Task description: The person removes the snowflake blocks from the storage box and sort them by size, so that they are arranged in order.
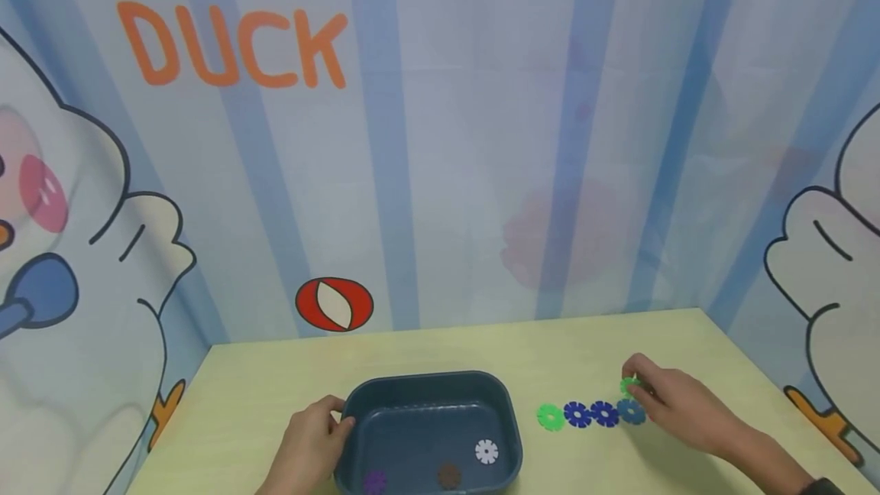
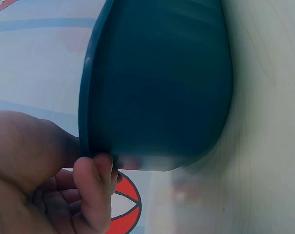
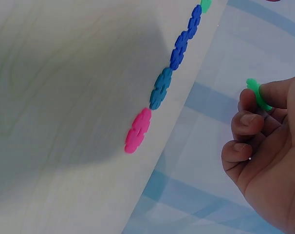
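The left hand pinches the rim of a dark blue tub between thumb and fingers, at the tub's left side. The right hand's grip is closed on a green disc, held between thumb and fingertip, apart from the row of notched discs on the desk. That row lies to the right of the tub: a light green disc nearest it, then two dark blue discs, a teal disc and, at the far right end, a pink disc, which the right wrist view shows. In the tub lie a white disc, a brown disc and a purple disc. Behind the desk hangs a striped blue backdrop with "DUCK" in orange letters.
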The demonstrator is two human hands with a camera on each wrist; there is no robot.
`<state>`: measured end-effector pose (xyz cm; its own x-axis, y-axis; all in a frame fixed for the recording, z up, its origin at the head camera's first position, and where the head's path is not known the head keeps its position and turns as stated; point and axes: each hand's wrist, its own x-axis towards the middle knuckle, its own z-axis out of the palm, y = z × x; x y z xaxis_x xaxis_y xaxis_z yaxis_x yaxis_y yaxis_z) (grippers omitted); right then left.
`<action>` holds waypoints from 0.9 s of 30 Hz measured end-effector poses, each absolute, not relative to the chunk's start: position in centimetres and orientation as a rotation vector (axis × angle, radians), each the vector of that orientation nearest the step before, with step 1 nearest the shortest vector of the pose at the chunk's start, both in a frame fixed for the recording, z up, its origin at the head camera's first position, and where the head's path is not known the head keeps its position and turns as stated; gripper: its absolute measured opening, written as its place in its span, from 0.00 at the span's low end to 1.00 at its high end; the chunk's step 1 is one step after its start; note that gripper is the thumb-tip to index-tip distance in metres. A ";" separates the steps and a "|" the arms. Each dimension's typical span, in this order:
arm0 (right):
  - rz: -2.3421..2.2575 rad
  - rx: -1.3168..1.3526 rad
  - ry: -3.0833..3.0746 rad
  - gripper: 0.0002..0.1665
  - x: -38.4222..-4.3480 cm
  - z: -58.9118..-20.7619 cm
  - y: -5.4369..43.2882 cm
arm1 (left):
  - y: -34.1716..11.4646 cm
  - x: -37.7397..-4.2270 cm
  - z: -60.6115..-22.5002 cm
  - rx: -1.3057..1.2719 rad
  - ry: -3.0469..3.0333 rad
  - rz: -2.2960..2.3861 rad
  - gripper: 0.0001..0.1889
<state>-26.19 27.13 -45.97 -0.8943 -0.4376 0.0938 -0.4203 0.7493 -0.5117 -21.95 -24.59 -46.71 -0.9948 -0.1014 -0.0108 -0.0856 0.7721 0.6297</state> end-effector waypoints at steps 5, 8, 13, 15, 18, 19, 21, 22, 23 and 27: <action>-0.813 -0.662 2.932 0.09 -26.4 -46.2 28.3 | -24.5 -21.9 -46.6 0.159 -2.931 -1.042 0.14; -0.805 -0.611 2.933 0.09 -26.6 -46.4 29.3 | -24.5 -21.9 -46.6 0.157 -2.930 -1.036 0.14; -0.802 -0.522 2.948 0.07 -26.6 -46.8 30.8 | -24.5 -21.7 -46.6 0.161 -2.931 -1.036 0.14; -0.795 -0.481 2.955 0.06 -26.6 -46.9 31.2 | -24.5 -21.7 -46.6 0.160 -2.929 -1.038 0.13; -0.776 -0.436 2.965 0.06 -26.6 -47.1 32.0 | -24.6 -21.6 -46.5 0.162 -2.927 -1.039 0.13; -0.769 -0.422 2.966 0.07 -26.6 -47.2 32.3 | -24.6 -21.6 -46.5 0.162 -2.927 -1.040 0.13; -0.761 -0.390 2.961 0.07 -26.8 -47.4 33.0 | -24.6 -21.6 -46.5 0.164 -2.928 -1.043 0.13; -0.754 -0.372 2.960 0.08 -26.9 -47.5 33.3 | -24.5 -21.7 -46.5 0.164 -2.927 -1.045 0.13; -0.748 -0.353 2.956 0.08 -27.0 -47.6 33.6 | -24.5 -21.7 -46.5 0.164 -2.927 -1.047 0.13; -0.740 -0.303 2.940 0.09 -27.3 -48.0 34.6 | -24.6 -21.6 -46.6 0.161 -2.925 -1.055 0.13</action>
